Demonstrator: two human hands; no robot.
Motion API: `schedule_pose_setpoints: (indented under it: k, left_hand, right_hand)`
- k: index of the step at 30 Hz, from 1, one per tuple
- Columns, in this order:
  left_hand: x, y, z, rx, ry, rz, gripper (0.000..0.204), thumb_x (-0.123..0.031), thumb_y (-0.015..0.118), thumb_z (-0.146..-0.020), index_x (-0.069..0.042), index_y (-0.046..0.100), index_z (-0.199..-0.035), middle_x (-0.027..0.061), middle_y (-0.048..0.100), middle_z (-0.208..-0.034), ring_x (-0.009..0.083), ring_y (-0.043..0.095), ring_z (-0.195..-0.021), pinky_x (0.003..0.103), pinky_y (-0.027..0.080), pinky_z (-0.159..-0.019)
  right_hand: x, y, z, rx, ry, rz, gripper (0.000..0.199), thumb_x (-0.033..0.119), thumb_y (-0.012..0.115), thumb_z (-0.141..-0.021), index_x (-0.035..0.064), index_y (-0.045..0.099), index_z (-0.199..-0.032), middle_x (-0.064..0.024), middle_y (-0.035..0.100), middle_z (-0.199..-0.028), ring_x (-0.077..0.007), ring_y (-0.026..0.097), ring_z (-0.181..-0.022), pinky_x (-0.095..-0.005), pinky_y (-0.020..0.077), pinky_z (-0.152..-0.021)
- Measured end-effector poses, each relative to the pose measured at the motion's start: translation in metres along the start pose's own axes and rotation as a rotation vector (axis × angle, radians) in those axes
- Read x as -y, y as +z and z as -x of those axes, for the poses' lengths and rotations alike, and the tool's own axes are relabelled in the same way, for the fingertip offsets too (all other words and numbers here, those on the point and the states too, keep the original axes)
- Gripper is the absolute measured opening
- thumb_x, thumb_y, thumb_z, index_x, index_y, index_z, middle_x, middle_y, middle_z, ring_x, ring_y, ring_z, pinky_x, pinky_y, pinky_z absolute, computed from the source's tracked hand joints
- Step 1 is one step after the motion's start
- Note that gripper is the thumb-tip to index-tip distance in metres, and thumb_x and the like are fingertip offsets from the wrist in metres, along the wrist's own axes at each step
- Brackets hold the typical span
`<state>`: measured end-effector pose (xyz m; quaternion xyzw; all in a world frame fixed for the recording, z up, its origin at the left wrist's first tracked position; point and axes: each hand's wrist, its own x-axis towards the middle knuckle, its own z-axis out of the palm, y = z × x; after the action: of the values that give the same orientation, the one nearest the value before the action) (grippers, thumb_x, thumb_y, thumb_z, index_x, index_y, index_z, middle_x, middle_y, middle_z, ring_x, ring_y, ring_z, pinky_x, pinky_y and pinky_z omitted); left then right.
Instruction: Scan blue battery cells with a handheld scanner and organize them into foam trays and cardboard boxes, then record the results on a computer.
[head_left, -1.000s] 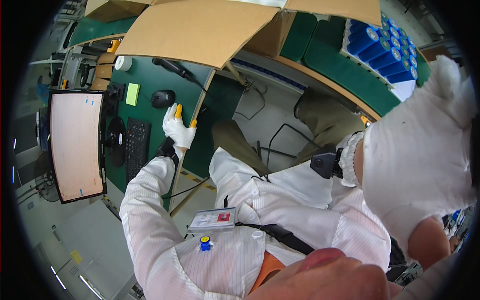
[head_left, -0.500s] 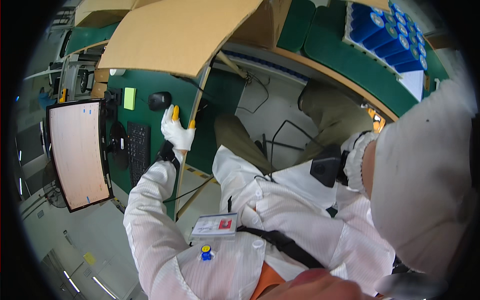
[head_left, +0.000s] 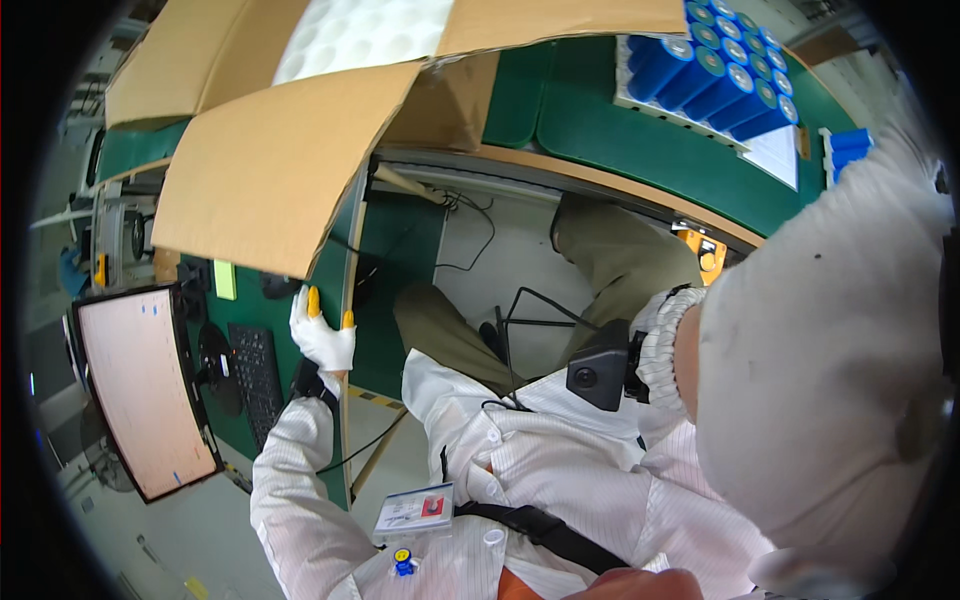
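Note:
My left hand [head_left: 322,335] wears a white glove with yellow fingertips and rests at the edge of the green desk. Its fingers are stretched apart with nothing in them. Just beyond the fingertips is a black computer mouse [head_left: 279,286], partly covered by a cardboard flap [head_left: 270,170]. A black keyboard [head_left: 256,375] lies to the left of the hand. My right hand [head_left: 810,330] is raised very close to the view as a large, blurred pale shape, and its fingers cannot be made out. A black camera [head_left: 598,370] is strapped at the right wrist.
A lit monitor [head_left: 145,390] stands at the left. An open cardboard box [head_left: 440,105] holds a white dimpled tray [head_left: 360,35]. Blue cylindrical cells [head_left: 715,85] stand in rows on the far green bench [head_left: 590,100]. A yellow-green pad [head_left: 224,280] lies past the keyboard.
The view has shifted, so more of the box and its white tray shows. The flap now covers part of the mouse. My left hand still lies beside the mouse; the right stays raised.

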<state>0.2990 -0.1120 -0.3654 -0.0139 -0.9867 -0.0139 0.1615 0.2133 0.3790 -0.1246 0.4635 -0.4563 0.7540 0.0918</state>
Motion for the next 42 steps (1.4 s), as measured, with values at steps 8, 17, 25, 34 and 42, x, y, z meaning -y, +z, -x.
schedule_pose_setpoints:
  k: [8,17,25,34,42]
  left_hand:
    - [-0.011,0.011,-0.003,0.014,-0.053,0.025,0.076,-0.017,0.081,-0.062,0.002,0.053,-0.13,0.0186,0.054,-0.133,0.0402,0.049,-0.124,0.047,0.038,-0.106]
    - [-0.006,0.008,0.001,0.019,-0.104,0.015,0.082,-0.021,0.082,-0.062,-0.001,0.05,-0.135,0.0157,0.052,-0.136,0.0376,0.046,-0.127,0.046,0.035,-0.108]
    - [-0.005,0.006,0.0,-0.015,-0.109,0.031,0.077,-0.022,0.083,-0.063,-0.004,0.053,-0.131,0.0141,0.051,-0.138,0.0382,0.045,-0.129,0.047,0.034,-0.109]
    - [-0.003,0.002,0.009,-0.007,-0.142,0.034,0.073,-0.022,0.083,-0.064,-0.004,0.055,-0.129,0.0115,0.051,-0.139,0.0374,0.045,-0.129,0.048,0.033,-0.109]
    - [-0.005,0.007,0.004,-0.015,-0.122,0.033,0.077,-0.022,0.084,-0.061,-0.005,0.054,-0.13,0.0108,0.05,-0.139,0.0374,0.045,-0.129,0.047,0.034,-0.109]
  right_hand:
    - [-0.023,0.016,0.0,0.039,-0.051,-0.104,0.013,0.025,0.063,-0.092,0.0188,0.073,-0.099,0.0045,0.066,-0.102,-0.0173,0.058,-0.089,-0.0378,0.049,-0.078]
    - [-0.022,0.042,-0.012,0.083,-0.048,-0.193,0.014,0.025,0.062,-0.093,0.0175,0.073,-0.099,0.0035,0.066,-0.101,-0.0172,0.06,-0.087,-0.0372,0.051,-0.078]
    - [-0.009,0.046,-0.043,0.225,-0.113,-0.165,0.015,0.024,0.061,-0.094,0.0162,0.073,-0.1,0.0027,0.067,-0.101,-0.017,0.061,-0.085,-0.0366,0.0527,-0.077]
    - [0.012,0.062,-0.055,0.292,-0.133,-0.218,0.017,0.022,0.059,-0.095,0.0136,0.073,-0.099,-0.0001,0.068,-0.1,-0.017,0.062,-0.082,-0.0357,0.0545,-0.075]
    - [0.015,0.079,-0.052,0.138,0.046,-0.509,0.021,0.014,0.053,-0.097,0.0067,0.073,-0.095,-0.0085,0.071,-0.097,-0.0173,0.067,-0.078,-0.0337,0.0563,-0.068]
